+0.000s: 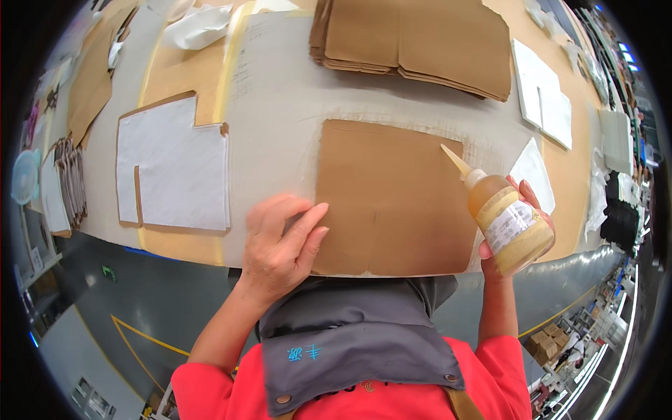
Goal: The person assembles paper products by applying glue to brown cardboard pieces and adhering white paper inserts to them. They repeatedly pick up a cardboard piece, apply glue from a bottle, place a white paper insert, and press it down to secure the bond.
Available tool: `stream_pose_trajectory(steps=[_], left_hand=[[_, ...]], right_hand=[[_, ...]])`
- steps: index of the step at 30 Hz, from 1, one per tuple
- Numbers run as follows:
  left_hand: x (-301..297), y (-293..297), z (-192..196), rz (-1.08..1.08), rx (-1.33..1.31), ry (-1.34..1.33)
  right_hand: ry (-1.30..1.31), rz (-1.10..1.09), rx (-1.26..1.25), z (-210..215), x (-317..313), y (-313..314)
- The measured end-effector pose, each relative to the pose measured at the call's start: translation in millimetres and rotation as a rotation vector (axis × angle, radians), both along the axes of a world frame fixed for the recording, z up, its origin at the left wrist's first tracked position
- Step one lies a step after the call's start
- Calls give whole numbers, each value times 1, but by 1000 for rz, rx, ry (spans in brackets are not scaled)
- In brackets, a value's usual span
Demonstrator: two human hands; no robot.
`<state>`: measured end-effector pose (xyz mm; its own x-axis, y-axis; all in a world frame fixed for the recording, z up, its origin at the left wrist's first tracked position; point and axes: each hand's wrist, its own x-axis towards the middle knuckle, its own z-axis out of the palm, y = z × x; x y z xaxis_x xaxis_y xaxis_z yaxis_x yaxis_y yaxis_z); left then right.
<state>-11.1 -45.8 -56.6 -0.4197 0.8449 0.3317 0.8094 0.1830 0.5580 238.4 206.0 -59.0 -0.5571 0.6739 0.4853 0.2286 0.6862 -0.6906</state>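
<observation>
Nearest the camera, a red shirt (483, 385) and a grey apron (350, 336) fill the lower edge, with both bare forearms rising from them toward the table (280, 98). The left hand (280, 241) lies open and flat, palm down, with its fingertips pressing the left edge of a brown cardboard sheet (392, 196) that rests on the near part of the table, its lower edge close to the table's front rim. The right hand (521, 224) is closed around a glue bottle (507, 220), a clear bottle of amber liquid with a pale label; the bottle is tilted so that its long tapered nozzle (455, 161) points up and left, its tip at the sheet's upper right corner, though whether it touches the cardboard cannot be told. Just behind the bottle a small white sheet (535, 171) lies on the table. To the left, well apart from the brown sheet, a white notched panel (175, 168) sits on a tan backing board (185, 73). Farther back, a stack of folded cardboard pieces (420, 42) lies beyond the brown sheet, and white rectangular sheets (542, 94) lie to its right. At the far left rim are further cardboard pieces (94, 77) and crumpled white material (199, 28).
</observation>
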Motion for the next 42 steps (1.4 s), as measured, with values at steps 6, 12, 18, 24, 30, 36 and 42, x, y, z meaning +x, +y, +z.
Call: stream_pose_trajectory(steps=[6,12,18,24,30,36,42], left_hand=[[2,0,-2,1,13,-3],[2,0,-1,-1,2,17],[2,1,-1,-2,8,39],[2,2,-1,-2,10,39],[4,2,0,5,6,29],[3,1,-1,1,13,31],[4,1,-2,6,24,45]], right_hand=[[92,-131,-108,14,-5,-4],[157,-173,-227,15,0,3],[252,-178,-264,17,5,0],[258,-174,-247,11,29,-10],[98,-206,-159,21,44,-15],[172,-272,-184,27,55,-13],[267,-272,-202,22,65,-16]])
